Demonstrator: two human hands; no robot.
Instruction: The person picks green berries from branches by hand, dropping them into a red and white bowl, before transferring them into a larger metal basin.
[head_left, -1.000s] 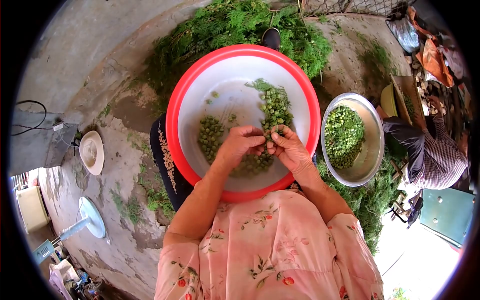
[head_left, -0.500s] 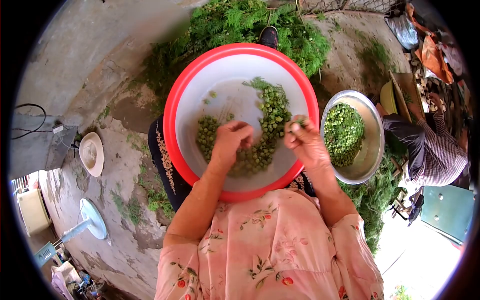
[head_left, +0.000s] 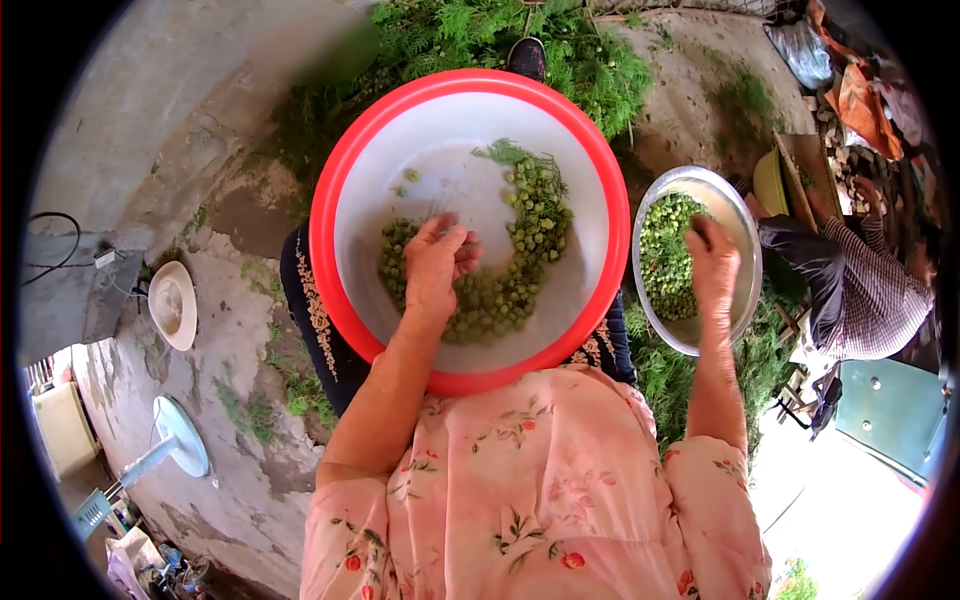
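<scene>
A wide white basin (head_left: 392, 140) with a red rim rests across my lap. Small green cone-like fruits (head_left: 535, 215) lie in a curved heap inside it, with a feathery green sprig at the top end. My left hand (head_left: 436, 265) hovers over the heap's left part, its fingers bent and their tips blurred. Over the metal bowl (head_left: 748, 275) on the right is my right hand (head_left: 714, 262), fingers curled downward and drawn together; whatever they hold is hidden. Many similar green fruits (head_left: 665, 250) fill much of that bowl.
Leafy green branches (head_left: 430, 45) lie beyond the basin, and more lie under the metal bowl. At the right sits another person (head_left: 880, 290) near a yellow-green basin (head_left: 768, 183). A pale hat (head_left: 173, 305) and a fan (head_left: 180, 440) are at the left.
My right hand has moved right, from the basin's edge with green fruit in its fingers to over the metal bowl. My left hand stays over the heap, slightly shifted.
</scene>
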